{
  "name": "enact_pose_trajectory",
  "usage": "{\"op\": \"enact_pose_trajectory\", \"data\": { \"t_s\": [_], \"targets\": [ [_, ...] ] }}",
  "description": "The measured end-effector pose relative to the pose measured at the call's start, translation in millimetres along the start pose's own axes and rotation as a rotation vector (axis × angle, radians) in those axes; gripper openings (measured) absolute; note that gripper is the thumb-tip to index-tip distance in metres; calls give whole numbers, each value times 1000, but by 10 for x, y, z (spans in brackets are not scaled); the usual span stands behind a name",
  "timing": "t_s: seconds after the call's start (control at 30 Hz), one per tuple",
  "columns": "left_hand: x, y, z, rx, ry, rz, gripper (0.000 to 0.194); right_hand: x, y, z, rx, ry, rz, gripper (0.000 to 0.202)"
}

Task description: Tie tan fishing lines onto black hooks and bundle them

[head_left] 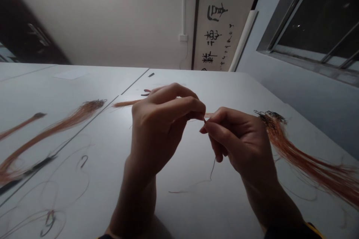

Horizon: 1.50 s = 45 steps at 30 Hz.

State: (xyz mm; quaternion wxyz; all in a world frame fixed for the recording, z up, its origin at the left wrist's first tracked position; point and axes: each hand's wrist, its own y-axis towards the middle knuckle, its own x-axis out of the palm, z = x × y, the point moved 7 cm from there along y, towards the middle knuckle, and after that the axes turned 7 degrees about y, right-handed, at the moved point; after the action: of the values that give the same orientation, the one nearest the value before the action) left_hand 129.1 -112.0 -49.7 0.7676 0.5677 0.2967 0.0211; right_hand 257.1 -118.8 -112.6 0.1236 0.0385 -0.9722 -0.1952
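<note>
My left hand (164,127) and my right hand (242,138) meet above the white table, fingertips nearly touching. Both are closed in a pinch on a thin fishing line (212,170). Its loose tail hangs below my right hand and trails onto the tabletop. A tiny dark bit shows between the fingertips; whether it is a hook, I cannot tell. Beside my right wrist lies a bundle of fish hooks (270,116) with long orange-brown lines (305,162). Behind my left hand, another orange-brown bundle (126,103) is partly hidden, as are pliers (146,92).
On the left lie two more bundles of line (70,118) (24,126), a dark strip (28,171), a loose hook (84,161) and tangled line with hooks (49,224). Farther back are a paper sheet (71,75) and a small black object (151,75). A wall and window (316,18) border the right.
</note>
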Motion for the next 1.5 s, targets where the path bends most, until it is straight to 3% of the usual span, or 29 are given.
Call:
{"op": "enact_pose_trajectory", "data": {
  "t_s": [0.23, 0.5, 0.63, 0.7, 0.83, 0.93, 1.03, 1.17, 1.5],
  "targets": [
    [8, 10, 28, 97, 15, 10, 18, -34, 6, 50, -40, 23, -12, 15],
    [75, -18, -51, 93, -31, -23, 21, -35, 30, 46, 7, -112, -16, 18],
    [173, -23, -226, 1, -112, -105, 18, -88, 79, 55, 8, -327, -51, 16],
    [200, -32, -317, -86, -145, -121, 9, -147, 94, 13, -65, -463, 28, 16],
    [320, -114, -461, -337, -296, -210, 48, -249, 12, -146, -332, -577, 352, 14],
    [463, -169, -449, -431, -541, -308, 54, -202, -5, -108, -380, -469, 360, 15],
    [458, -142, -436, -457, -621, -222, 50, -142, 20, -40, -350, -413, 294, 15],
    [346, -80, -389, -411, -478, -96, 25, -108, 14, -33, -361, -450, 265, 13],
    [315, -86, -374, -381, -413, -80, 17, -49, 66, -14, -303, -389, 187, 20]
  ]
}}
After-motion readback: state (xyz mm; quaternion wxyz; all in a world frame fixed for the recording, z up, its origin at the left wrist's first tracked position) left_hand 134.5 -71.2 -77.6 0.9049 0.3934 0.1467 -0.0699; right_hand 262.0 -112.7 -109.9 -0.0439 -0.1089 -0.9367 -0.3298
